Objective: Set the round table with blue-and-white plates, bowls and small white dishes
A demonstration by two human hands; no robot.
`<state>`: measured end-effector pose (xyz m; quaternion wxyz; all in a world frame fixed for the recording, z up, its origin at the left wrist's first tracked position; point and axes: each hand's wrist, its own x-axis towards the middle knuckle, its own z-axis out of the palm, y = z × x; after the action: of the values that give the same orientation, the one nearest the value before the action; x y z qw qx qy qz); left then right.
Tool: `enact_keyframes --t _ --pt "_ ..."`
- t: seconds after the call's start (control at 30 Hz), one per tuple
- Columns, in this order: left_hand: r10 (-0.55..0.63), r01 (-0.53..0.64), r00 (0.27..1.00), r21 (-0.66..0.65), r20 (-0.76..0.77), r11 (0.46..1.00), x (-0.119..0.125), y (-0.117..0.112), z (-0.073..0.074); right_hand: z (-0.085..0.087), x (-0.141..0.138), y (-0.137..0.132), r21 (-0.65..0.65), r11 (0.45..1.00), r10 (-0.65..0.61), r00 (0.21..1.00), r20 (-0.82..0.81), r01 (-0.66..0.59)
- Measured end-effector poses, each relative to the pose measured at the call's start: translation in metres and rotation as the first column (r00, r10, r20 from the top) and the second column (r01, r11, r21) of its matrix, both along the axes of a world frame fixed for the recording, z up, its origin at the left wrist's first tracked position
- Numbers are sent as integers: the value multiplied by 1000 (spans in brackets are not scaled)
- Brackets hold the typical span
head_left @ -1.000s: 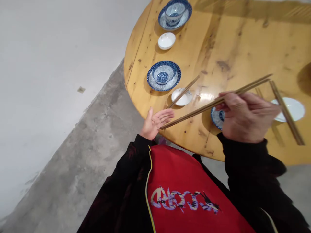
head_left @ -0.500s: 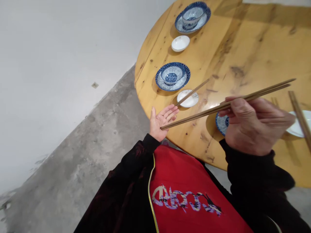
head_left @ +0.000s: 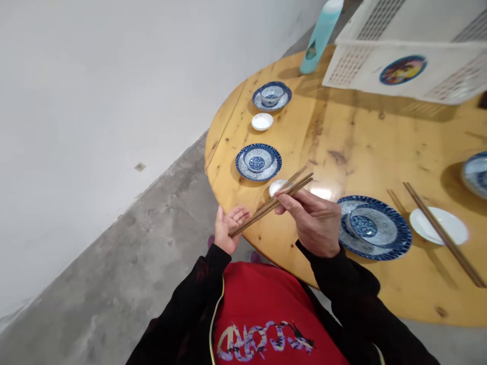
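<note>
Chopsticks (head_left: 262, 212), a brown pair, are held slantwise above the near edge of the table, just beyond the red shirt (head_left: 266, 299). We find the left hand (head_left: 230, 227) palm up, spread and gripping nothing; the lower ends of the pair lie over its palm, and we cannot tell whether they touch it. We record the right hand (head_left: 314, 220) closed in a pinch around the upper part of the pair.

Just beside the right hand, we note a blue-and-white patterned plate (head_left: 403, 238) with a matching bowl (head_left: 380, 228) standing on it. To the right of that, a second pair of chopsticks (head_left: 443, 230) lies across a white saucer (head_left: 459, 230). Directly behind the held pair, we observe a small white dish (head_left: 276, 187), partly hidden, with a third pair of chopsticks (head_left: 299, 175) across it.

Farther off, we list another patterned plate (head_left: 277, 168) with its bowl (head_left: 257, 159), then a shallow white dish (head_left: 262, 121), then a third plate-and-bowl set (head_left: 271, 96). At the far side of the wooden table (head_left: 365, 147), we see a white perforated plastic crate (head_left: 357, 68) bearing an oval label (head_left: 403, 70), and a tilted teal bottle (head_left: 321, 38) near it.
</note>
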<state>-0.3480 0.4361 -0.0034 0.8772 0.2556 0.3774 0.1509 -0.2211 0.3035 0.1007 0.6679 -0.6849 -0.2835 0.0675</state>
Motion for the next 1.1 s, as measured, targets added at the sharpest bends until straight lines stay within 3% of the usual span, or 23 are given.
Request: enact_keyframes --t 0.07,0.1,0.13,0.2,0.27,0.3,0.33,0.37,0.47,0.57,0.87,1.1 --pt "-72 78 996 160 -45 984 -10 22 -1 -1 -6 18 -29 1000 -11 1000 -19 10" --pt "-114 131 991 288 -76 949 -17 35 0 -2 -9 28 -51 999 -19 999 -32 18" --pt "-161 193 981 435 -110 879 -24 47 2 -3 -13 39 -72 997 -30 998 -47 26" --pt "-272 326 943 698 -192 637 -38 72 10 -6 -21 62 -99 994 -52 995 -91 43" --pt "-391 430 877 818 -278 382 -52 95 18 -12 -29 86 -92 994 -67 985 -157 53" --pt "-447 463 841 830 -303 309 -58 105 21 -16 -34 98 -83 995 -73 978 -194 58" --pt "-495 489 811 826 -311 282 -63 115 22 -20 -38 109 -71 996 -77 969 -233 62" --pt "-540 512 785 809 -304 290 -68 125 23 -24 -42 119 -58 996 -80 959 -273 67" --pt "-627 573 738 722 -249 388 -79 151 20 -36 -53 146 -18 996 -86 914 -396 86" --pt "-672 622 704 656 -228 429 -87 173 17 -44 -60 165 2 993 -106 872 -477 122" --pt "-729 686 658 551 -189 475 -79 213 11 -55 -53 200 17 984 -131 791 -598 176" --pt "-745 730 620 529 -247 432 -39 259 2 -75 -13 238 39 967 -169 749 -641 251"
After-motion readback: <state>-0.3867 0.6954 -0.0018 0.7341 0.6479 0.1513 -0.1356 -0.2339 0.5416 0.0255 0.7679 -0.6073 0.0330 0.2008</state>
